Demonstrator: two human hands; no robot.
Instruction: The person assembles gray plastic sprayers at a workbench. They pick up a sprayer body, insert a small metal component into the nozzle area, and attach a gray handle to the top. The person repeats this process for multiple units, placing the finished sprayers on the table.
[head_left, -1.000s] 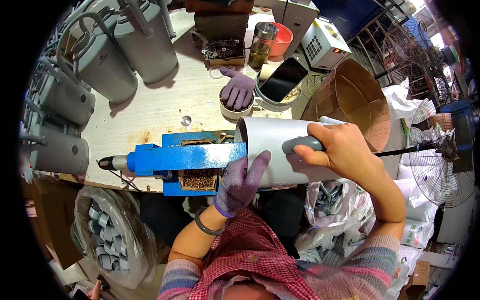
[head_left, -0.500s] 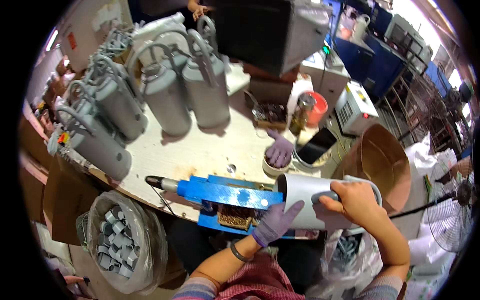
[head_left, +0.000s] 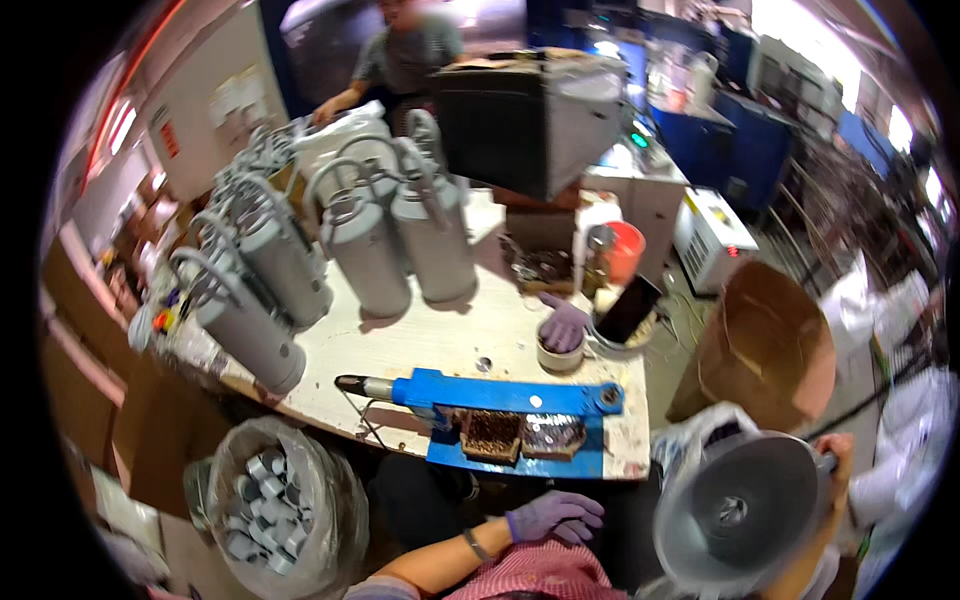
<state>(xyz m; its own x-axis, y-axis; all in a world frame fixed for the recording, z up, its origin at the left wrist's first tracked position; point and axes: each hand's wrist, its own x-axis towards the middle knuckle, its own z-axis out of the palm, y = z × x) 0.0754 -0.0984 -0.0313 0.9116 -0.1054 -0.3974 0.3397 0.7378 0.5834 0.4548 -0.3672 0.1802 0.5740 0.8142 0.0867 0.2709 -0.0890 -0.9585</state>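
Your grey round container [head_left: 740, 545]: tilted, uncovered mouth facing you, grey inside, shiny spot at bottom, held in your right hand [head_left: 837, 462].

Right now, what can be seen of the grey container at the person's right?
The grey container is round and wide-mouthed, with smooth-looking inner walls, plastic or coated metal, I can't tell which. Its open mouth faces the camera, showing a shiny patch at the bottom inside. It is to the right of the table, held at its right side by the right hand, beside a dark grey part; much of the grip is hidden.
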